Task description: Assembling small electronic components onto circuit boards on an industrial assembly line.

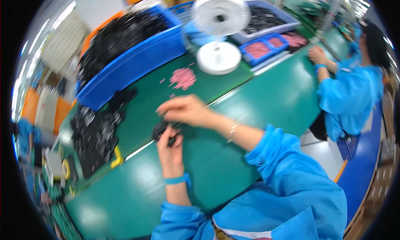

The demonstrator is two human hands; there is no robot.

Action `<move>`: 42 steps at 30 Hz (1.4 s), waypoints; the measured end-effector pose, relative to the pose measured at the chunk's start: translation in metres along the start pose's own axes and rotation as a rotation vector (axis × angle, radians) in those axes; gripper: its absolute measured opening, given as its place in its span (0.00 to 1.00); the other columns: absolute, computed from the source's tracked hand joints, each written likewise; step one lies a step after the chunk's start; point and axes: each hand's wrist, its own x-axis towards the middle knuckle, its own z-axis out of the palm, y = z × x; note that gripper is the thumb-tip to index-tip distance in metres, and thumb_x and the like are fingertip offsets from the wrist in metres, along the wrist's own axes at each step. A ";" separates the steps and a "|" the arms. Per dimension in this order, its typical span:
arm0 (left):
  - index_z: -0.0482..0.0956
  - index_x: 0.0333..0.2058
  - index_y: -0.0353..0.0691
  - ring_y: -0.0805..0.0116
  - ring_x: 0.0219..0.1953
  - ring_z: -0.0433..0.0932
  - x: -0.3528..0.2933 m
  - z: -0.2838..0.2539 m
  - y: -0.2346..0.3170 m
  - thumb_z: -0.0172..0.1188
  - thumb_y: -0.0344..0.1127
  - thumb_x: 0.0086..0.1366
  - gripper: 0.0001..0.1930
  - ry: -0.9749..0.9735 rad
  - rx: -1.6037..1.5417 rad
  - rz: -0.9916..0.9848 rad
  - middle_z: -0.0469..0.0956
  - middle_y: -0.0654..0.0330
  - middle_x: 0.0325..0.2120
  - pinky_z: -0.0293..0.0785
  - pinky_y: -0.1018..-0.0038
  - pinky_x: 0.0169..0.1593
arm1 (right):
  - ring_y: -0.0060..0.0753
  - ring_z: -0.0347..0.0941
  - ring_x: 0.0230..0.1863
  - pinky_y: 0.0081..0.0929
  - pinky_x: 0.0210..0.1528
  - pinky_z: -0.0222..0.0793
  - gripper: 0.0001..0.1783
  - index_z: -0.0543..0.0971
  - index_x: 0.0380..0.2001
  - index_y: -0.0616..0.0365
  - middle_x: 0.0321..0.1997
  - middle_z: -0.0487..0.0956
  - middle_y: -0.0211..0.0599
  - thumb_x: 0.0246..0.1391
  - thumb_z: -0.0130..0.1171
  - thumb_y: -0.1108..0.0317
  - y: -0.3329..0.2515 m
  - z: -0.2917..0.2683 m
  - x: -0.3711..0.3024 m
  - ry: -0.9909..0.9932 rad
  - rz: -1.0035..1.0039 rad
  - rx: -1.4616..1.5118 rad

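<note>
My left hand [170, 147] grips a small black part [160, 130] above the green work surface [216, 165]. My right hand [186, 110] hovers just above it with fingers pinched together; whether anything is between them is too blurred to tell. A small heap of pink pieces [182, 77] lies beyond the hands. Both my sleeves are blue, with a blue band on the left wrist.
A big blue bin of black parts [125, 52] stands at the far left, with loose black parts [95, 131] in front of it. A white desk fan [219, 35] sits behind small blue trays of pink pieces [263, 48]. A co-worker in blue [354, 85] is at the right.
</note>
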 end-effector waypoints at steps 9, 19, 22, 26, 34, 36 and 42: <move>0.76 0.37 0.40 0.76 0.30 0.74 -0.002 0.019 0.004 0.62 0.28 0.60 0.07 0.300 0.103 0.208 0.76 0.65 0.30 0.71 0.77 0.28 | 0.38 0.76 0.35 0.32 0.37 0.71 0.04 0.82 0.27 0.56 0.28 0.81 0.34 0.45 0.66 0.71 0.033 -0.059 0.023 0.180 -0.079 -0.746; 0.77 0.38 0.40 0.75 0.32 0.75 -0.002 0.024 0.000 0.61 0.29 0.62 0.06 0.317 0.157 0.278 0.77 0.65 0.32 0.72 0.74 0.30 | 0.42 0.73 0.37 0.38 0.42 0.64 0.04 0.80 0.23 0.57 0.28 0.79 0.38 0.45 0.63 0.69 0.053 -0.017 0.043 0.134 -0.147 -1.257; 0.77 0.37 0.40 0.75 0.32 0.74 -0.002 0.021 0.000 0.61 0.29 0.62 0.06 0.317 0.166 0.260 0.77 0.65 0.33 0.72 0.74 0.31 | 0.42 0.72 0.38 0.37 0.42 0.62 0.01 0.77 0.25 0.58 0.29 0.77 0.39 0.47 0.59 0.73 0.064 -0.016 0.043 0.094 -0.243 -1.291; 0.77 0.37 0.40 0.75 0.32 0.74 0.000 0.019 0.000 0.60 0.29 0.62 0.05 0.328 0.169 0.275 0.77 0.64 0.33 0.71 0.74 0.31 | 0.41 0.71 0.39 0.36 0.43 0.61 0.03 0.75 0.28 0.58 0.31 0.75 0.39 0.47 0.58 0.74 0.065 -0.023 0.041 -0.011 -0.284 -1.318; 0.76 0.37 0.40 0.75 0.32 0.74 0.000 0.024 -0.002 0.62 0.29 0.61 0.07 0.355 0.186 0.303 0.76 0.64 0.32 0.71 0.74 0.31 | 0.42 0.70 0.42 0.38 0.48 0.60 0.03 0.75 0.29 0.59 0.33 0.75 0.39 0.53 0.57 0.72 0.051 -0.031 0.036 -0.115 -0.156 -1.230; 0.76 0.37 0.40 0.75 0.32 0.74 -0.001 0.023 -0.001 0.62 0.29 0.61 0.07 0.364 0.183 0.314 0.76 0.64 0.32 0.71 0.74 0.31 | 0.42 0.70 0.42 0.38 0.48 0.60 0.02 0.75 0.29 0.58 0.33 0.75 0.38 0.52 0.57 0.72 0.047 -0.027 0.033 -0.132 -0.125 -1.245; 0.76 0.38 0.39 0.76 0.31 0.74 0.000 0.020 0.000 0.62 0.28 0.61 0.07 0.393 0.176 0.374 0.76 0.64 0.32 0.72 0.74 0.31 | 0.36 0.71 0.39 0.35 0.46 0.59 0.06 0.74 0.26 0.55 0.29 0.74 0.32 0.45 0.61 0.73 0.021 0.007 0.019 0.038 -0.476 -0.800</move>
